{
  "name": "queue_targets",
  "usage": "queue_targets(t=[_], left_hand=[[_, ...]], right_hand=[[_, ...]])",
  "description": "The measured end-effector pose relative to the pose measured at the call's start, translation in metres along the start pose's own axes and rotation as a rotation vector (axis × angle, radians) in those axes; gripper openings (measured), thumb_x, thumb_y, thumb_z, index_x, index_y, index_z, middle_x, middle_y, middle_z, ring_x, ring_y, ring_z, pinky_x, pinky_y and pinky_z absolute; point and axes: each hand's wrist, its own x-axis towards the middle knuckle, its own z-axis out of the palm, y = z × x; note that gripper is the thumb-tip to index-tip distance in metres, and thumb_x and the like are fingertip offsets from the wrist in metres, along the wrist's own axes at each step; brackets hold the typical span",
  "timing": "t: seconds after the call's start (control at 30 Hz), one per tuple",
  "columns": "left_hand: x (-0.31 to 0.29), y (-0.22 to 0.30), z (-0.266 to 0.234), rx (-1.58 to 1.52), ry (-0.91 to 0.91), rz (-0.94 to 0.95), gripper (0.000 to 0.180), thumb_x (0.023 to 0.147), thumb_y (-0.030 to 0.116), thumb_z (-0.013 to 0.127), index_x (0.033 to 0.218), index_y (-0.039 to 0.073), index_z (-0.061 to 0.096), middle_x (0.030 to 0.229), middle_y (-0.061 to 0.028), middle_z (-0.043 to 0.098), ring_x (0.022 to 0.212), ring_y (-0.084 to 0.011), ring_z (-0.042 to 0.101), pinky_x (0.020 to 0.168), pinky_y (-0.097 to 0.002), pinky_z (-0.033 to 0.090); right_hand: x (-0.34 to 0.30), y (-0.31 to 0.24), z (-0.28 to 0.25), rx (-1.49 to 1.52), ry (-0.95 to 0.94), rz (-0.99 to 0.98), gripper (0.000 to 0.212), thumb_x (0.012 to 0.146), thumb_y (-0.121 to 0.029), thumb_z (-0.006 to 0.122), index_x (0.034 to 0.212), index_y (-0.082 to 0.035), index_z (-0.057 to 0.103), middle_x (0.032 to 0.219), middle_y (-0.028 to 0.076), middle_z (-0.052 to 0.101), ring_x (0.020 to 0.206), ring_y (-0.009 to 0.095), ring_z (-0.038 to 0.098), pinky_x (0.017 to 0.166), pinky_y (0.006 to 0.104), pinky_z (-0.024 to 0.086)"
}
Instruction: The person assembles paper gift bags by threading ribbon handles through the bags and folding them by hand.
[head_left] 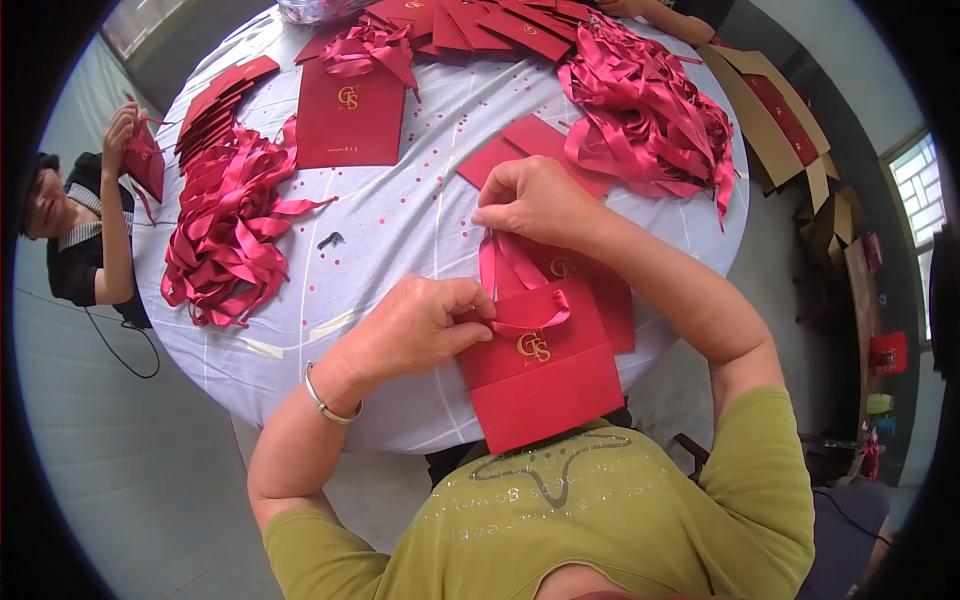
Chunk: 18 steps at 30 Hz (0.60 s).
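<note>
A red paper gift bag with a gold emblem lies flat at the near table edge, its lower end toward my body. Pinkish-red satin ribbon rises from its top edge, and a short length crosses its front above the emblem. Beside the bag's upper left corner, my left hand is closed in a pinch on the ribbon. Farther up, my right hand pinches the ribbon's upper part between thumb and fingers. Another red bag lies partly hidden underneath.
Heaps of ribbon lie at the left and far right of the white-clothed round table. Red bags are spread across the far side. At left a person holds a red bag; cardboard boxes stand at right.
</note>
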Motion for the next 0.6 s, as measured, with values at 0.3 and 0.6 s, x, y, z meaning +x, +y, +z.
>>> queue_targets(t=[0.3,0.6], left_hand=[[-0.002,0.001,0.000,0.009,-0.018,-0.030,0.015,0.084,0.004,0.073,0.095,0.000,0.064,0.067,-0.0041,0.066,0.049,-0.0082,0.056,0.048,-0.0248,0.045],[0.000,0.004,0.002,0.123,0.050,-0.077,0.025,0.078,0.007,0.077,0.098,0.002,0.062,0.074,-0.0121,0.069,0.063,-0.0217,0.066,0.059,-0.0323,0.050]], right_hand=[[-0.002,-0.015,-0.010,-0.120,-0.051,0.043,0.028,0.079,-0.019,0.077,0.092,0.004,0.070,0.083,0.014,0.072,0.074,0.020,0.069,0.069,0.0326,0.055],[0.013,-0.021,-0.003,-0.296,-0.151,0.076,0.033,0.069,-0.020,0.081,0.090,0.004,0.071,0.086,0.018,0.071,0.082,0.027,0.070,0.075,0.0364,0.055]])
